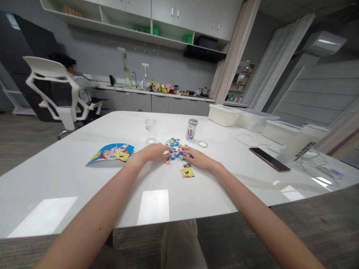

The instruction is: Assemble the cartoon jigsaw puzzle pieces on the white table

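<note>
A loose pile of small, colourful jigsaw puzzle pieces (176, 154) lies on the white table. From the left, my left hand (157, 152) reaches into the pile, its fingers stretched out and touching pieces. On the opposite side my right hand (198, 157) rests with fingers spread over the pile's right edge. Just below the pile sits a small joined section of puzzle (187, 171) with a yellow cartoon face. A curled picture sheet (113, 153) with cartoon figures lies beyond my left forearm. Anything under my fingertips is hidden.
Behind the pile stand a clear jar (150, 130) and a printed can (192, 130), with a round lid (202, 144) beside it. To the right are a phone (269, 159), a white cable and storage boxes (224, 115). A person (84, 87) sits at the far counter.
</note>
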`<state>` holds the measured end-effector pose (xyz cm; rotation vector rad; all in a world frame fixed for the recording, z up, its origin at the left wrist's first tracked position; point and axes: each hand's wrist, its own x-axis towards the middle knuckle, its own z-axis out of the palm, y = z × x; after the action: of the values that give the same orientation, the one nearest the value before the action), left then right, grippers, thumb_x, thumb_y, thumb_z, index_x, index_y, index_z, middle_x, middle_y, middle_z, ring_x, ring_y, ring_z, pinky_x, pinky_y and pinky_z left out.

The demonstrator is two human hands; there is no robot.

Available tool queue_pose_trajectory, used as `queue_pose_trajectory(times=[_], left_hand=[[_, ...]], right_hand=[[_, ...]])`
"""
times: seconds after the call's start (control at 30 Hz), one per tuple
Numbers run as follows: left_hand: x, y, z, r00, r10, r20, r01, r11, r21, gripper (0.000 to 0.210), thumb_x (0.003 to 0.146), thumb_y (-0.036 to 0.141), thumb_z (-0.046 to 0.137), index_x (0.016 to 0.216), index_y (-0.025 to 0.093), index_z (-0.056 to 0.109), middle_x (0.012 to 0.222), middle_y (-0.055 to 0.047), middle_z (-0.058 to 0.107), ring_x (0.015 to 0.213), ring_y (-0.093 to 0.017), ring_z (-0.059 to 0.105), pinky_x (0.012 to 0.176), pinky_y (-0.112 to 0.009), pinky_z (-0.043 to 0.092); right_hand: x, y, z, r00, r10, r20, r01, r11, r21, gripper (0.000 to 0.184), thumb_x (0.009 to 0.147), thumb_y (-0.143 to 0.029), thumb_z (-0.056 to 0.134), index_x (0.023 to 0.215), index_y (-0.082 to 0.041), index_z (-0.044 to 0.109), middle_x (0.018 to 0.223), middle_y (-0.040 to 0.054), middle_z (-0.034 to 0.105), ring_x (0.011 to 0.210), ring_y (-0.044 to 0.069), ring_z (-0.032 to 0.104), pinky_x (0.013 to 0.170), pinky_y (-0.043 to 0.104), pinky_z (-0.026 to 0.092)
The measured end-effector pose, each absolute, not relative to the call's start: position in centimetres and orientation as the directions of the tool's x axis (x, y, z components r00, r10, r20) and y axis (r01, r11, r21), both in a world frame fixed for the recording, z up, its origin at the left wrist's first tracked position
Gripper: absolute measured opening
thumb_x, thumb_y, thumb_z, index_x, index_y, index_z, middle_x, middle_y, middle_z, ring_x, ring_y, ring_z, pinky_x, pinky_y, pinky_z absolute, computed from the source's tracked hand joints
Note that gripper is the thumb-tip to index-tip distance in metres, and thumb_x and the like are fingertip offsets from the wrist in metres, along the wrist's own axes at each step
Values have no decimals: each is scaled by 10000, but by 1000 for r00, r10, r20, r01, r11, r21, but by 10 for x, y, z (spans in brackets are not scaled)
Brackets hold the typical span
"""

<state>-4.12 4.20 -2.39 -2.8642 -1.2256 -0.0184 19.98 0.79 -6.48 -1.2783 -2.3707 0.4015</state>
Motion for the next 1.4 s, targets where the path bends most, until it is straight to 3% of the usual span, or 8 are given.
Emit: queue_pose_trajectory(times=[0.2, 0.37, 0.47, 0.8, 1.13, 1.4], left_hand=[[-37, 39, -24, 697, 717, 4, 717, -697, -11, 470, 936, 533, 363, 1258, 296, 609, 1002, -98, 731, 943, -251, 676, 764, -315, 478], [-38, 37, -23, 675, 738, 2, 738, -674, -24, 503, 938, 543, 338, 1278, 272, 591, 1077, -120, 709, 976, -279, 668, 789, -345, 478], [-39, 37, -23, 666, 746, 8, 746, -666, -15, 552, 922, 589, 332, 1279, 255, 587, 1074, -127, 708, 972, -289, 667, 787, -352, 479], [-41, 38, -20, 657, 753, -29, 754, -656, 44, 639, 830, 680, 452, 1262, 235, 604, 1101, -115, 703, 999, -282, 654, 816, -328, 462], [-42, 43, -24, 617, 787, -30, 787, -617, -1, 585, 854, 637, 444, 1255, 245, 610, 1122, -122, 692, 1027, -277, 641, 831, -332, 473], [-41, 39, -18, 591, 807, -18, 805, -591, -57, 512, 896, 564, 403, 1188, 220, 645, 1101, -133, 696, 1012, -283, 647, 818, -351, 482]], right_hand=[[197, 5, -62, -479, 840, 254, 715, 541, -442, 404, 923, -304, 511, 1311, -201, 562, 1422, 98, 505, 1346, 223, 431, 1134, 412, 328], [199, 4, -57, -493, 823, 282, 703, 568, -428, 288, 938, -288, 477, 1152, -199, 646, 1386, 84, 539, 1306, 210, 473, 1108, 414, 359], [200, 6, -59, -502, 824, 262, 714, 566, -413, 321, 948, -315, 461, 1172, -181, 647, 1405, 105, 517, 1319, 224, 459, 1116, 419, 352], [204, 13, -66, -399, 879, 263, 773, 476, -419, 361, 937, -357, 484, 1192, -165, 652, 1375, 120, 542, 1278, 245, 497, 1104, 403, 364], [211, 17, -65, -174, 951, 256, 896, 260, -359, 294, 934, -296, 454, 985, -149, 703, 1220, 134, 649, 1136, 240, 595, 999, 343, 416], [211, 16, -61, -78, 969, 235, 856, 186, -482, 336, 861, -85, 427, 1014, -164, 715, 1151, 102, 693, 1090, 224, 628, 971, 346, 451]])
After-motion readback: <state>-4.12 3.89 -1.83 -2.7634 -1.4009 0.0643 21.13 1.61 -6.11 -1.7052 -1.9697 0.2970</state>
